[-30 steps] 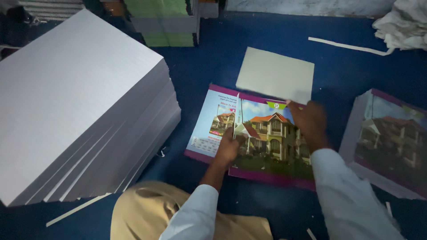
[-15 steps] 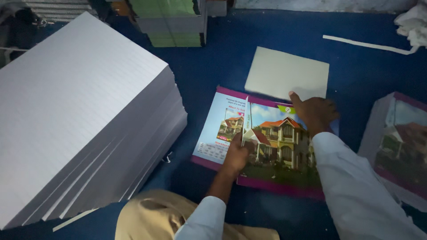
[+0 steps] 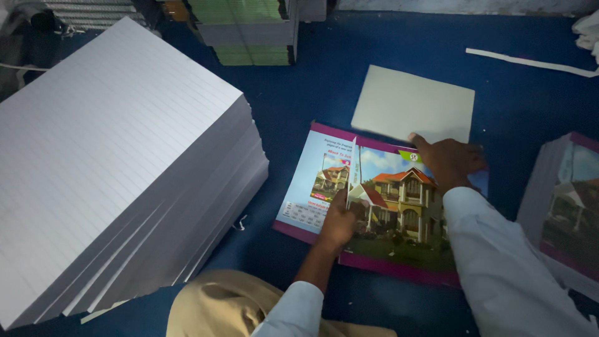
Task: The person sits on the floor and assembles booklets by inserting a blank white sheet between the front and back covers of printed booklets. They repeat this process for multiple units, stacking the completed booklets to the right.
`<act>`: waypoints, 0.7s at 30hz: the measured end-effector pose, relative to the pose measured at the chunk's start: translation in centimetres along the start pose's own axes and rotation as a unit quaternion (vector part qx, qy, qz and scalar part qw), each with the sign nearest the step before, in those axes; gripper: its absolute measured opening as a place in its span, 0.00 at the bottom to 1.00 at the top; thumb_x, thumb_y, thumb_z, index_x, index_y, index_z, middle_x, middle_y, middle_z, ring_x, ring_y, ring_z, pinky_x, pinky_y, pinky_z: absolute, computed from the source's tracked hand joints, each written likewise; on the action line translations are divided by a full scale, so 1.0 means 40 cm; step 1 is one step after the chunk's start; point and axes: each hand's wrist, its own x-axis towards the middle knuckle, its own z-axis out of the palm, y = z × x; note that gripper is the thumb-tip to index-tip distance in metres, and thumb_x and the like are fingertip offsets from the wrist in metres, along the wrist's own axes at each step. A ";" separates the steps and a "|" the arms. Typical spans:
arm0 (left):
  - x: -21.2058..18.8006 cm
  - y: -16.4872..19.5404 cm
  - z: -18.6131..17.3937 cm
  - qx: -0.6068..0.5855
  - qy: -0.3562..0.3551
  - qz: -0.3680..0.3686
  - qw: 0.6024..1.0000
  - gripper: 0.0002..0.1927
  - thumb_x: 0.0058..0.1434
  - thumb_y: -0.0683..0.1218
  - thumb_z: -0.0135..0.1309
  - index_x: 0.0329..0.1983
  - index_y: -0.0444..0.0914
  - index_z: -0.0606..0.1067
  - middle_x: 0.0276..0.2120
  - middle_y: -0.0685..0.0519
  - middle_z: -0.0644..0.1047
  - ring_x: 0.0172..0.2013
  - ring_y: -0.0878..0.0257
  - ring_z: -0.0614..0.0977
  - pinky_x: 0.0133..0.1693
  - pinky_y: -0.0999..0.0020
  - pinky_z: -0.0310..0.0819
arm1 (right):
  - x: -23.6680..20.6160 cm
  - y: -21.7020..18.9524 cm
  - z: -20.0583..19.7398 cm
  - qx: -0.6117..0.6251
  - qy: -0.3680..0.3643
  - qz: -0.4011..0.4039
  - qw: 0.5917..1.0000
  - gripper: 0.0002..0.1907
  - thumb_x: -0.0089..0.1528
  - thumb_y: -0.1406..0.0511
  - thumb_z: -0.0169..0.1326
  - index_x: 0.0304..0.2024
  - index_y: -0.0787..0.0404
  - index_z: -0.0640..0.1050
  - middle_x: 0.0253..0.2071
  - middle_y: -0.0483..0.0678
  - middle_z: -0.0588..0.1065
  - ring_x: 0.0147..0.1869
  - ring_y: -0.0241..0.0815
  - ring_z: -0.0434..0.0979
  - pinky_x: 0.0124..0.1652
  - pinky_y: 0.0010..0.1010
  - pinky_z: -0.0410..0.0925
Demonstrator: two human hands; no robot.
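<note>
— What fills the left half of the frame?
— A tall stack of ruled sheets (image 3: 118, 168), on the floor cloth (image 3: 312, 75). Behind it, at the top centre, another pile of sheets (image 3: 246, 31).

— And in the middle?
— A printed cover (image 3: 380, 200) lies flat, right of the tall stack. The left hand (image 3: 340, 221) rests on its fold, the right hand (image 3: 449, 162) on its upper right part.

— Above that?
— A blank card (image 3: 415, 103), its lower edge touching the cover's top edge.

— Right edge?
— A stack of covers (image 3: 564, 206); a paper strip (image 3: 530, 62) lies in the upper right.
</note>
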 end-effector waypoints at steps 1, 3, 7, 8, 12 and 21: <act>0.000 0.002 0.000 -0.007 0.000 -0.001 1.000 0.17 0.64 0.44 0.55 0.56 0.37 0.72 0.41 0.50 0.79 0.39 0.62 0.80 0.40 0.64 0.77 | -0.006 -0.004 -0.004 0.001 0.003 -0.009 1.000 0.60 0.56 0.27 0.46 0.61 0.78 0.70 0.70 0.82 0.48 0.73 0.88 0.40 0.61 0.77 0.39; -0.004 0.003 0.004 -0.021 -0.001 -0.005 1.000 0.17 0.64 0.44 0.55 0.56 0.38 0.72 0.41 0.51 0.79 0.40 0.61 0.80 0.41 0.63 0.76 | -0.023 -0.003 -0.013 0.001 0.008 -0.025 1.000 0.57 0.58 0.29 0.47 0.57 0.77 0.75 0.70 0.81 0.50 0.74 0.85 0.41 0.62 0.77 0.39; -0.009 0.008 0.003 -0.018 -0.007 0.029 0.999 0.18 0.63 0.44 0.56 0.56 0.37 0.73 0.42 0.52 0.80 0.43 0.62 0.80 0.46 0.64 0.75 | -0.053 -0.024 -0.040 -0.015 0.033 -0.043 0.998 0.49 0.59 0.32 0.52 0.50 0.74 0.81 0.64 0.78 0.63 0.69 0.81 0.56 0.63 0.71 0.49; -0.009 0.010 0.003 -0.009 -0.005 0.031 0.999 0.18 0.63 0.44 0.56 0.56 0.36 0.73 0.42 0.51 0.80 0.42 0.62 0.80 0.45 0.64 0.75 | -0.057 -0.026 -0.046 -0.017 0.029 -0.047 0.998 0.47 0.60 0.33 0.53 0.48 0.73 0.82 0.61 0.77 0.68 0.68 0.79 0.61 0.64 0.70 0.51; -0.009 0.015 0.002 0.010 0.005 0.008 1.000 0.19 0.62 0.45 0.57 0.57 0.38 0.73 0.44 0.53 0.80 0.43 0.63 0.80 0.46 0.66 0.75 | -0.037 -0.021 -0.037 0.036 0.075 -0.062 0.995 0.37 0.55 0.43 0.65 0.46 0.70 0.81 0.53 0.68 0.75 0.59 0.69 0.73 0.56 0.60 0.66; 0.000 -0.003 -0.002 0.017 0.002 0.047 0.999 0.20 0.63 0.44 0.57 0.59 0.37 0.73 0.45 0.50 0.80 0.44 0.61 0.81 0.46 0.65 0.77 | 0.123 0.017 0.008 0.683 0.005 -0.068 0.727 0.33 0.59 0.66 0.59 0.64 0.66 0.63 0.50 0.59 0.78 0.47 0.51 0.84 0.45 0.35 0.78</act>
